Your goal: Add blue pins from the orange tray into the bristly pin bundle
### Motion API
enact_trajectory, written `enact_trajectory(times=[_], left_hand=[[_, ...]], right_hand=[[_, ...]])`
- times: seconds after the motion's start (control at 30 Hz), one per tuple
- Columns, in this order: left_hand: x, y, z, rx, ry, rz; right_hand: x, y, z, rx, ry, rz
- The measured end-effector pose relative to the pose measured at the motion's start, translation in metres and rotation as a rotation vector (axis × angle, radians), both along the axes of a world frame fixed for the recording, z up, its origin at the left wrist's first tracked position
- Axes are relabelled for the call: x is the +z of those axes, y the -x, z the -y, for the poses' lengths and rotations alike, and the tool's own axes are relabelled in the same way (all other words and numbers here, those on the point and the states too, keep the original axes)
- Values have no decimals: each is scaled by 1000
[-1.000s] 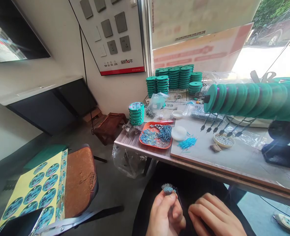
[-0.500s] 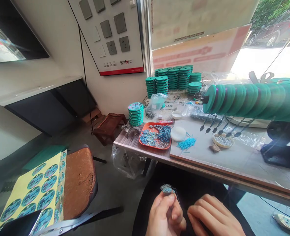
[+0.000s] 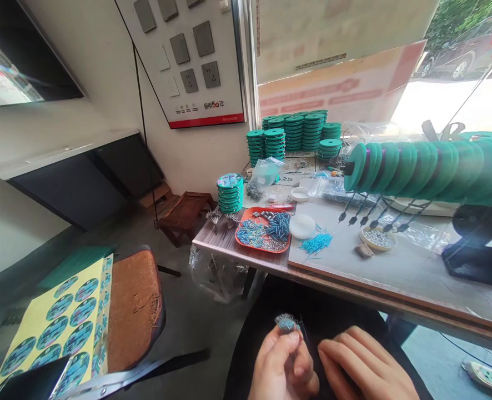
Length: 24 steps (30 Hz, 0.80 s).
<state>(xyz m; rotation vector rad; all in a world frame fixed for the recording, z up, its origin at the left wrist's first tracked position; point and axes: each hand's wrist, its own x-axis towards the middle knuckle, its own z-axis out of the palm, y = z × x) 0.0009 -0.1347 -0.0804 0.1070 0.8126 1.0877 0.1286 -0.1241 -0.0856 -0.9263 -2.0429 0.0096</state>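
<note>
Head view: left hand (image 3: 282, 361) pinches a bristly bundle (image 3: 286, 322); right hand (image 3: 362, 361) curls, grip unclear.

“保用50年” on the switch display board (image 3: 196, 62); “25” on a printed sheet (image 3: 286, 179)

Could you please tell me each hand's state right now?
Left hand: closed, holding a bundle of small blue-and-silver pieces.
Right hand: curled; cannot tell whether it holds anything.

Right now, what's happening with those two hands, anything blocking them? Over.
Left hand pinching blue-and-grey bundle. Right hand curled, apart from bundle, contents hidden. Table edge beyond both hands, touching neither.
</note>
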Motion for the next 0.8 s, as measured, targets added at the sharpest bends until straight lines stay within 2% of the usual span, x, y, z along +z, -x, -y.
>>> enact_trajectory(times=[0.13, 0.23, 0.53, 0.8], left_hand=[[1, -2, 1, -24, -9, -90], [2, -2, 1, -45, -11, -147], [0, -4, 1, 6, -47, -250], [-5, -6, 0, 72, -53, -292]], right_hand=[[-18, 7, 0, -81, -87, -92], [-24, 9, -1, -105, -68, -93], [-17, 8, 0, -152, 6, -71], [-8, 11, -5, -167, -85, -101]])
